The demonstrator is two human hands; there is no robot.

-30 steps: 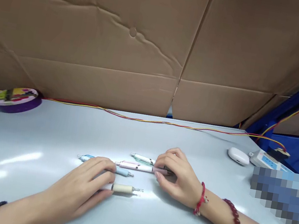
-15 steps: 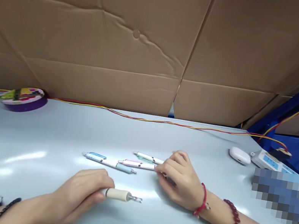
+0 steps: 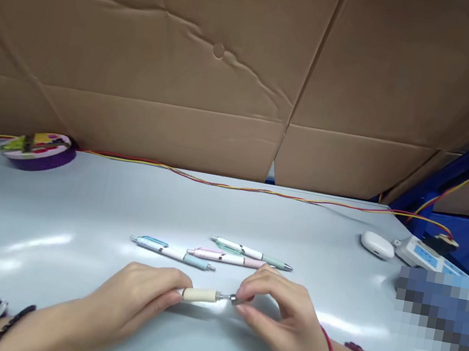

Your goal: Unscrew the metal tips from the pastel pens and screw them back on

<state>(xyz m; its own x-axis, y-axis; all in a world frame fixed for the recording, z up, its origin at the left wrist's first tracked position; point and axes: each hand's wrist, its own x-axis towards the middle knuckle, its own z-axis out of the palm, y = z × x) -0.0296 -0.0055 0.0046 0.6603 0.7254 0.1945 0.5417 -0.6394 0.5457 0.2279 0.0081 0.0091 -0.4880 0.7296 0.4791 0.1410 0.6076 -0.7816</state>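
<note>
My left hand (image 3: 144, 302) grips a pen barrel with a cream-coloured grip (image 3: 199, 295), held level above the table. A thin refill with a spring (image 3: 224, 296) sticks out of its right end. Between thumb and index finger, my right hand (image 3: 282, 317) pinches a small dark metal pen tip (image 3: 233, 299), which is at the end of the refill. Behind the hands lie a blue-and-white pen (image 3: 173, 253), a pink-and-white pen (image 3: 224, 257) and a green-and-white pen (image 3: 252, 253).
A round purple tin (image 3: 41, 152) stands at the back left. Red and yellow wires (image 3: 215, 183) run along the table's back edge, before a cardboard wall (image 3: 167, 67). At the right are a white earbud case (image 3: 377, 245) and a power strip (image 3: 426, 256).
My right hand has come away from the pens on the table toward the refill, now with the metal tip in its fingers. My left hand has moved slightly right and up with the pen barrel.
</note>
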